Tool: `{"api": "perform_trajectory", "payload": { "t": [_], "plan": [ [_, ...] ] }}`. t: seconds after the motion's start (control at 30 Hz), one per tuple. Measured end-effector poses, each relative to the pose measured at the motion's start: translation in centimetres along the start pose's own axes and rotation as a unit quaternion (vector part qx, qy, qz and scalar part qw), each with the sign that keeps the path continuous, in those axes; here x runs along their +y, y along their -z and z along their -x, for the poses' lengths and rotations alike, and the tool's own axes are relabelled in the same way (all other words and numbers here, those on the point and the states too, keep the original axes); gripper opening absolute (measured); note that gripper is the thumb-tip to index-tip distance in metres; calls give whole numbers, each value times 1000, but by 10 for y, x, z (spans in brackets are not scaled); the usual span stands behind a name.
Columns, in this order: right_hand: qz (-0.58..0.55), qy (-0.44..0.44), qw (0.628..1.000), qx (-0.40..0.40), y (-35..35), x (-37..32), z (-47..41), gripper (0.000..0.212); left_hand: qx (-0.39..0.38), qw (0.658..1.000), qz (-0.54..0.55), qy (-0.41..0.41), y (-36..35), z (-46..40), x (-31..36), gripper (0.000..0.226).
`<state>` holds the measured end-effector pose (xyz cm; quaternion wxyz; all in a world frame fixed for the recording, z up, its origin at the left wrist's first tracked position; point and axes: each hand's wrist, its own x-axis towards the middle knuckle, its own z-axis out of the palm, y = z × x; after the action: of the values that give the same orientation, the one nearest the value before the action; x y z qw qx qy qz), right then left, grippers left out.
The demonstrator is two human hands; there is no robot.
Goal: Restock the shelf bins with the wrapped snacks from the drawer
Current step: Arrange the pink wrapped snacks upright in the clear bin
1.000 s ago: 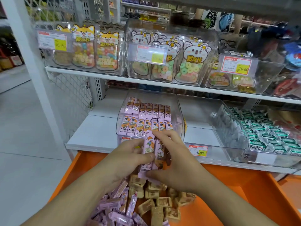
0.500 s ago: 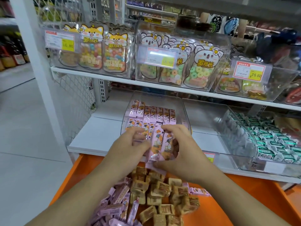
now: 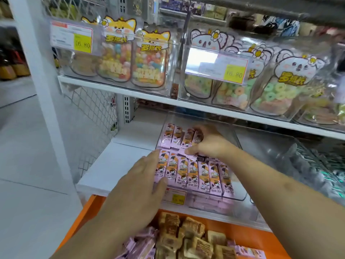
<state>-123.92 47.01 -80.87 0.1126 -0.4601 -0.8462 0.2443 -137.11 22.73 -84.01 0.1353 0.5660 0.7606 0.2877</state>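
**A:** Head view, then. Where are the hands?

**B:** Both are in the clear bin [image 3: 240, 198] on the lower shelf [image 3: 119, 159]. The left hand [image 3: 139, 186] lies flat on the left end of the front row of pink snack bars [image 3: 203, 174], fingers straight, thumb against the nearest wrapper. It grips nothing.

**A:** And the right?

**B:** The right hand [image 3: 210, 143] is further back, on the right end of the rear row of pink bars [image 3: 177, 136]. Its fingers are curled over the wrappers there and the thumb presses at the seam between the two rows. Whether it actually pinches a bar or only pushes on them, I cannot tell; the fingertips are hidden behind the wrappers.

**A:** How do the bars lie?

**B:** Side by side in two rows, long ways front to back, rear row touching the front row. A price tag [image 3: 175, 197] sits on the bin's front wall, partly behind the left hand.

**A:** The drawer?

**B:** The orange drawer [image 3: 242, 234] is open just below the shelf. In it lie loose pink wrapped bars [image 3: 141, 245] at the left and a heap of brown wrapped snacks [image 3: 188, 232] beside them.

**A:** Anything else?

**B:** The upper shelf [image 3: 149, 96] carries clear bins of cat-topped candy bags [image 3: 149, 60] and koala-topped ring-candy bags [image 3: 276, 86]. To the right on the lower shelf another bin holds green-wrapped sweets [image 3: 317, 165], blurred.
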Motion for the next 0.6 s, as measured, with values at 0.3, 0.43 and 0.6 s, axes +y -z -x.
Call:
{"api": "perform_trajectory", "payload": {
  "t": [0.3,0.43,0.6],
  "plan": [
    [36,17,999,20,-8,9,-20,101,-15,1000,13,-4,-2,-2,-3,77],
    [57,42,997,37,-11,13,-3,83,-25,1000,18,-4,-2,-2,-4,77],
    [52,37,997,39,-4,4,34,89,-40,998,42,-5,0,3,-5,79]
  ]
}}
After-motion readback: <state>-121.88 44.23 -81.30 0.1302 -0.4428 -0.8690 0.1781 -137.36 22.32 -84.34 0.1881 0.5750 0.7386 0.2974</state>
